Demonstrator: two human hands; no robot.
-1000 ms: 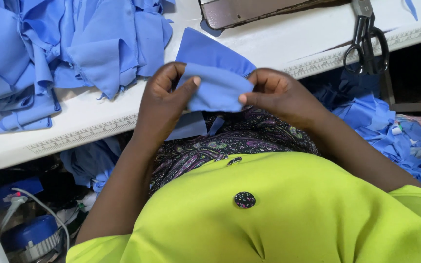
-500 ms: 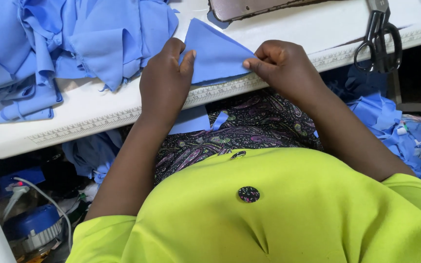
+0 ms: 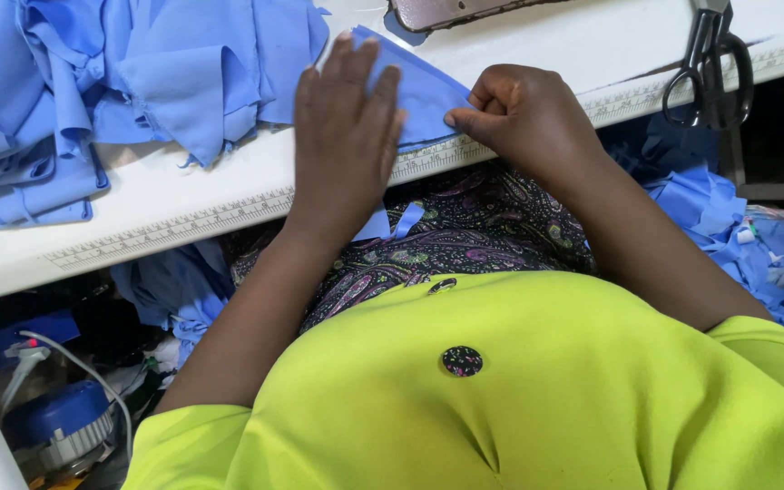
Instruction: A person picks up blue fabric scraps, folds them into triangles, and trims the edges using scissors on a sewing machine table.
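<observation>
Pressing blue fabric piece (image 3: 428, 95) under left hand (image 3: 342, 150), right hand (image 3: 524, 118) pinching edge

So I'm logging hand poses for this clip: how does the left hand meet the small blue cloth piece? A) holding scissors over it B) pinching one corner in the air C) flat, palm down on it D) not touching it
C: the left hand lies flat, fingers spread, pressing the blue cloth piece onto the white table, while the right hand pinches its edge.

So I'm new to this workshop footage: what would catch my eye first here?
The two hands at the table's front edge: the left hand lies flat on a small blue cloth piece, the right hand pinches its corner. A big heap of blue fabric fills the table's left, and black scissors lie at right.
</observation>
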